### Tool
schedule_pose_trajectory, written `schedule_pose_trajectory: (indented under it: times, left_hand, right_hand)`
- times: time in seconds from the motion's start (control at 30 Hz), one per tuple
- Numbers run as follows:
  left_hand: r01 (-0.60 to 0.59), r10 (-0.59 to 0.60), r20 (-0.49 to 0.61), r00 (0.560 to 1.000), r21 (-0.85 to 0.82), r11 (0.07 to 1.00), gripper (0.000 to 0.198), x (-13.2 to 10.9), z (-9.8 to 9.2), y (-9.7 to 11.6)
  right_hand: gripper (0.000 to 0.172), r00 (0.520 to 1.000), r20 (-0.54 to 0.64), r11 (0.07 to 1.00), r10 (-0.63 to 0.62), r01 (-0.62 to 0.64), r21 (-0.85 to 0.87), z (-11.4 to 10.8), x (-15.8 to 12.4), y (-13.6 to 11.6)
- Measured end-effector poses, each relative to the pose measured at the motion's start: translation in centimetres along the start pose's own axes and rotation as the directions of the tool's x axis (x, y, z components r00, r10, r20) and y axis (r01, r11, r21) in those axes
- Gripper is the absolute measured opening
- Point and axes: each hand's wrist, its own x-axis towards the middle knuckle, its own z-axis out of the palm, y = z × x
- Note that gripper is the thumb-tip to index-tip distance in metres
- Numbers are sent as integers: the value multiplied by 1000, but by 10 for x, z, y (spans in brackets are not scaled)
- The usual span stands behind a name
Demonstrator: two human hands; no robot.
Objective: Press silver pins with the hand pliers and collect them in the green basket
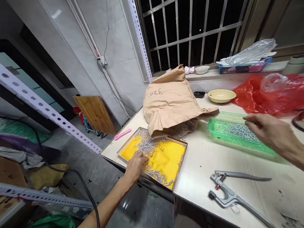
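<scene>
My left hand rests with curled fingers at the near edge of a shallow tray with a yellow bottom. Small silver metal pieces, like short pins, are heaped at the tray's far side and scattered along its near side. What the left fingers hold, if anything, is hidden. My right hand is above the right part of a green plastic basket, thumb and fingers pinched together. Similar silver pieces lie in that basket. Whatever is in the right pinch is too small to make out.
Behind the tray lies an open brown paper sack with metal pieces at its mouth. Grey hand-press pliers lie at the front right. A pink-handled tool, a yellow dish and red plastic bags are also on the table.
</scene>
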Motion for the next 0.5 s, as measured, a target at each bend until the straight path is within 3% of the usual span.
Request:
schedule_pose_trajectory:
  times: [0.1,0.23,0.37,0.5]
  left_hand:
    - [11,-12,39,999,46,999,23,2,0,1]
    - [-23,22,59,998,26,999,22,5,0,6]
    - [-55,53,67,996,23,998,24,12,1,5]
    - [-58,61,34,998,-74,996,21,20,-2,-5]
  right_hand:
    - [49,992,81,991,-93,100,-93,9,-17,10]
    - [42,984,121,991,-131,130,15,7,-77,-22]
    - [30,961,263,991,-81,50,122,-2,-141,-59]
    - [25,947,320,990,26,-69,121,-5,-175,-71]
